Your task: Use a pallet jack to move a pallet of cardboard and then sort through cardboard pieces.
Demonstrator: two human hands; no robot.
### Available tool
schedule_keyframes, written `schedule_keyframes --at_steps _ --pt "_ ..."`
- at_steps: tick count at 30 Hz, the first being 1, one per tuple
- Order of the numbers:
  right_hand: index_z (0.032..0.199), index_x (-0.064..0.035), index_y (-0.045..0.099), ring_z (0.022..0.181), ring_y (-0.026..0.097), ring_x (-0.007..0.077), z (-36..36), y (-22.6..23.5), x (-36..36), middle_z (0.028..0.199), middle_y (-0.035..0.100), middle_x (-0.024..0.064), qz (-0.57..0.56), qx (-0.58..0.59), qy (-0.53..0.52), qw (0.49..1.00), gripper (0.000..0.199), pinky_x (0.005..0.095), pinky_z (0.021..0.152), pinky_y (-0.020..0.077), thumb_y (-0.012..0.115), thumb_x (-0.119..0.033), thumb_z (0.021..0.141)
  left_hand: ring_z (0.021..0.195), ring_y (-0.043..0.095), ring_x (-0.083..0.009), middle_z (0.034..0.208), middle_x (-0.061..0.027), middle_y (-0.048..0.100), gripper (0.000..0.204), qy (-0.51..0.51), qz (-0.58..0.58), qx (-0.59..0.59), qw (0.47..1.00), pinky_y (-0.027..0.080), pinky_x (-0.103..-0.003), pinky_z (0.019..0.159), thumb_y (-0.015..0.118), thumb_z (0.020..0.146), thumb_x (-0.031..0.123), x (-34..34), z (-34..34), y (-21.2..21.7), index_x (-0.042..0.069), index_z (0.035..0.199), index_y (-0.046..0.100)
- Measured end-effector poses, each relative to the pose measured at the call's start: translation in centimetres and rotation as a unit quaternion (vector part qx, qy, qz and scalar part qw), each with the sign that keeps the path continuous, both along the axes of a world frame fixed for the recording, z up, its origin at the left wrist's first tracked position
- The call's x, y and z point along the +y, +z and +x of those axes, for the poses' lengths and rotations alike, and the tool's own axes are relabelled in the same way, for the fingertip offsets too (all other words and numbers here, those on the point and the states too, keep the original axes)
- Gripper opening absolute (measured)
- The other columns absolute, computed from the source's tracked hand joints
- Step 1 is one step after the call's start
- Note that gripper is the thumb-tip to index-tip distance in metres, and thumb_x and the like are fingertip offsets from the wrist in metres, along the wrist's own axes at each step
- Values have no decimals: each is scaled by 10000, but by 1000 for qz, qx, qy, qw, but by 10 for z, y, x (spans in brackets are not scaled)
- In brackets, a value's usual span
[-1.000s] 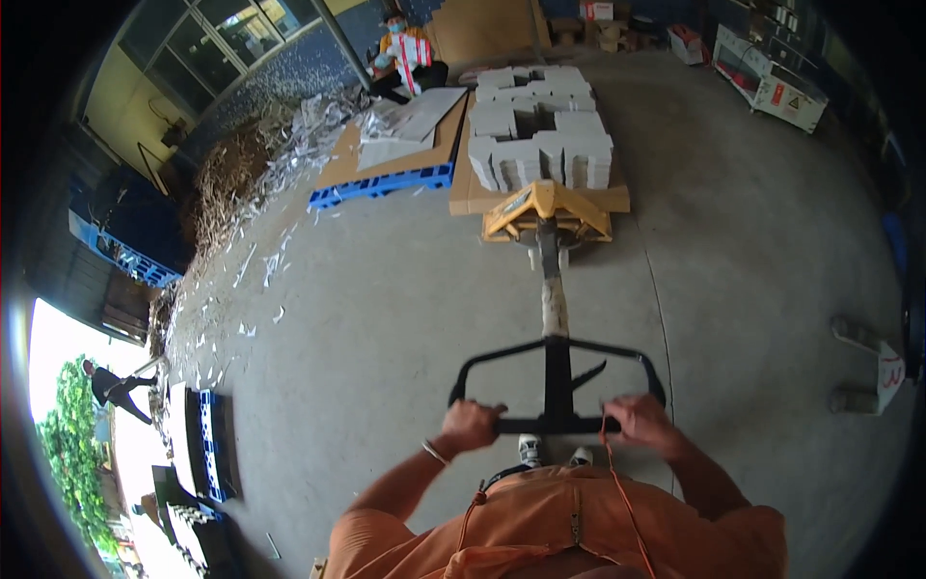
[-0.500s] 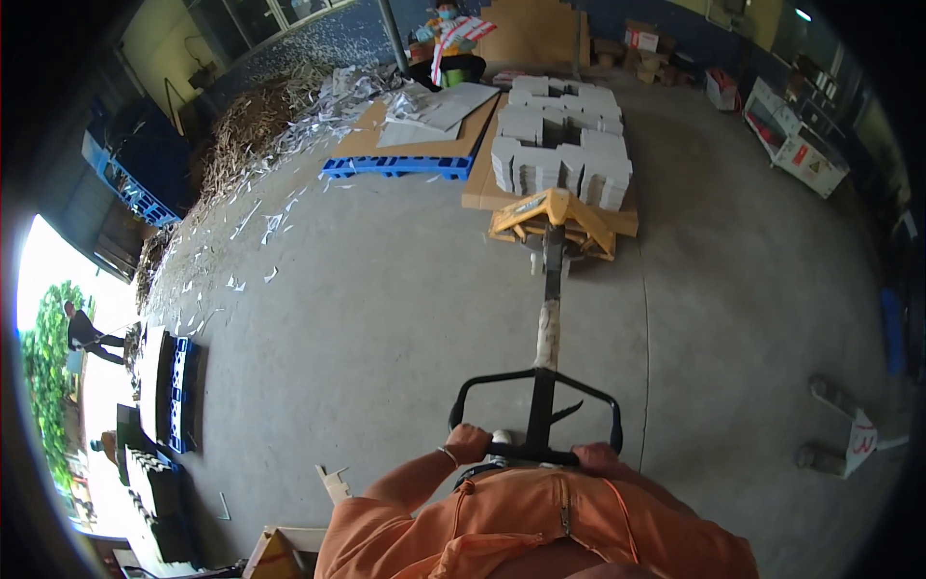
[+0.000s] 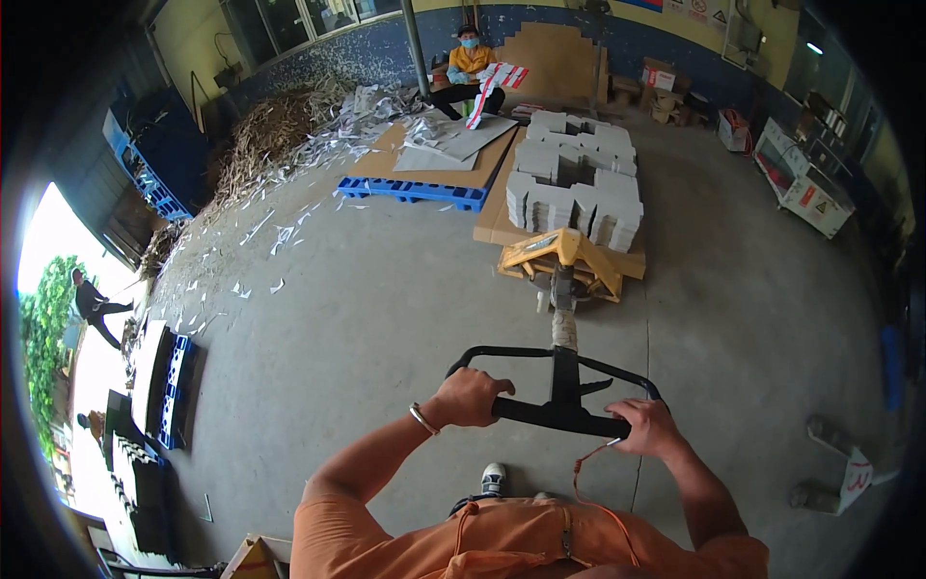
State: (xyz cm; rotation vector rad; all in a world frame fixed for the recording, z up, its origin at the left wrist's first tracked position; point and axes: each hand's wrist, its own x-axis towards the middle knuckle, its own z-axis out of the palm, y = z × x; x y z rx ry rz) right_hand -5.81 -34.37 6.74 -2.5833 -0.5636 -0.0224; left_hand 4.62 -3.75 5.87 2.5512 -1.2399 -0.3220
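Both my hands are closed on the black loop handle of a yellow pallet jack. My left hand, with a bracelet at the wrist, wraps the left end of its crossbar. My right hand grips the right end, and an orange drawstring hangs close beside it. A black lever sits inside the loop. Beyond the jack's yellow head stand stacks of cut white sheets on brown cardboard. The jack's forks are hidden beneath the load.
Left of the load, a blue pallet carries cardboard and loose sheets. A seated co-worker holds a red-and-white piece behind it. Paper scraps litter the floor beside a waste heap. Another person stands outside at left. A white cabinet stands at right.
My arms are stretched farther out, with the handle farther from my body and slightly turned, its right end lower. My view has tilted up, showing more of the back wall.
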Motion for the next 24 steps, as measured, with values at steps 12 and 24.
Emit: schedule_keyframes --at_steps 12,24 --pt "826 -70 579 725 620 250 -34 -57 8 770 629 80 -9 53 -10 998 331 335 631 497 720 -253 589 605 600 -258 629 -71 604 315 15 38 25 999 464 -357 547 605 690 251 11 -37 -54 145 986 588" --pt "854 -88 593 754 613 252 -37 -51 14 795 633 73 -66 64 -27 995 316 341 665 486 687 -275 617 621 602 -264 650 -73 610 266 8 40 9 999 464 -370 553 591 719 251 13 -38 -55 157 969 588"
